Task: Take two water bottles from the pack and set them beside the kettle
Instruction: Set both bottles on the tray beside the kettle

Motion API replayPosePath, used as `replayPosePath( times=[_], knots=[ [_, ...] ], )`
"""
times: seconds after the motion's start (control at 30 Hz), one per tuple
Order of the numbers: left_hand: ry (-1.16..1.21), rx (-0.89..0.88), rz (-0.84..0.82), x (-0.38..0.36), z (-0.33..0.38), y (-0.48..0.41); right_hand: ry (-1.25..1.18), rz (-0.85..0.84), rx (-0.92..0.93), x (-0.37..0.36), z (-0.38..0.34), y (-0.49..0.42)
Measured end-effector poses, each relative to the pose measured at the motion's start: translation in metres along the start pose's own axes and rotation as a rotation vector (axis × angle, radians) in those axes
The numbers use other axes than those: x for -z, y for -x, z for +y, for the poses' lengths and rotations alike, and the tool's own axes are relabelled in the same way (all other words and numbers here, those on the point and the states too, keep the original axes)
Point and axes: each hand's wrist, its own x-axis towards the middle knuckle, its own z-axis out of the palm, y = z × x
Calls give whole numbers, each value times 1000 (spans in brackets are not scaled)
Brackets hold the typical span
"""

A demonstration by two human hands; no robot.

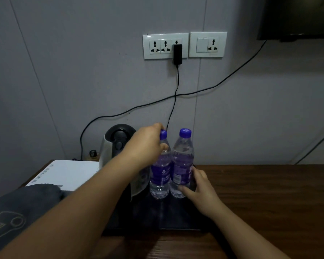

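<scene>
Indoors, wooden table (269, 186), grey socketed wall (82, 71), left hand (146, 146) gripping left bottle (160, 174), right hand (200, 186) curled round right bottle (181, 165).

Two clear bottles are noted, the left bottle (160, 172) and the right bottle (181, 165), each topped by a purple cap and wrapped in a purple label with small white print. The kettle (112, 144) is seen in silvery metal with a glossy black lid and handle. A dark, near-black tray (157, 215) is recorded under the bottles. The bench (269, 193) is finished in dark brown wood with streaked grain. A white flat box (64, 173) carries rows of small dark slots along its edge. Dark grey cloth (17, 212) bears a pale yellowish outline print. The wall (82, 71) is painted pale grey; white socket plates (166, 45), a black adapter (177, 54) and black cables (213, 86) are set against it.
</scene>
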Motion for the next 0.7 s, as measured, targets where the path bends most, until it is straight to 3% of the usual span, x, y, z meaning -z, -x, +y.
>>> replayPosePath(
  times=[0.17,0.3,0.5,0.7],
  knots=[
    [-60,-37,-77,13,0,-20,-36,46,-86,-1,1,-5],
    [-124,-123,-112,9,-3,-23,-59,-75,-88,5,-4,-8],
    [29,-173,-268,21,-13,-26,-30,-47,-68,5,-1,-8],
    [-130,-130,-105,15,-10,-27,-20,43,-82,-1,-4,-16]
  ],
)
